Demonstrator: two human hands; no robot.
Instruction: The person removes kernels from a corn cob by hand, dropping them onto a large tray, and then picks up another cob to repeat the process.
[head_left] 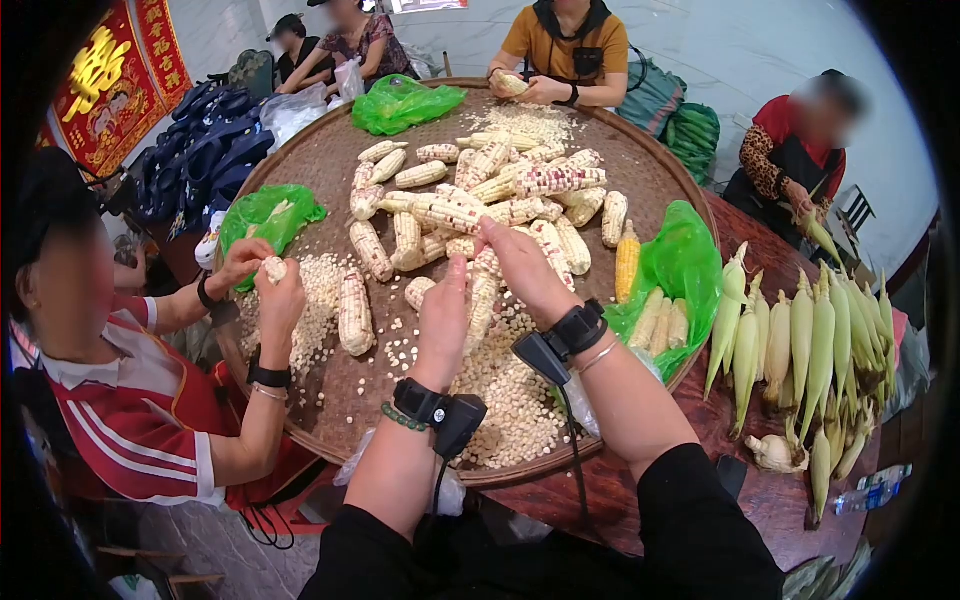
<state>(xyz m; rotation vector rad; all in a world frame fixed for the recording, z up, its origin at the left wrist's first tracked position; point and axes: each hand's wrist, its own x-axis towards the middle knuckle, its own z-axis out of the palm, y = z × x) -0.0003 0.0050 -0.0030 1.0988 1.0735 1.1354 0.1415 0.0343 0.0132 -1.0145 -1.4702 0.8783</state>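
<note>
Black sleeves (690, 520) frame the foreground as a person's two hands meet over a broad woven tray (640, 160) of corn on a dark red wooden table (620, 510). The left hand (443, 315) and right hand (525, 265) face each other, fingers nearly straight and held together; whether either grips a cob cannot be told. The right fingertips meet the end of a purple-speckled cob (435, 210) atop the central heap, while a paler cob (482, 310) shows between the hands. Loose kernels (515, 400) spread below their wrists. To the right, a green plastic bag (690, 260) holds pale cobs (660, 325) beside a yellow cob (627, 262), and husk-covered ears (820, 330) lie piled on the table near a plastic bottle (875, 490). At left, a co-worker in red and white (150, 400) clasps a small piece of corn (275, 268); across the tray, another in mustard (570, 45) holds a cob.
</note>
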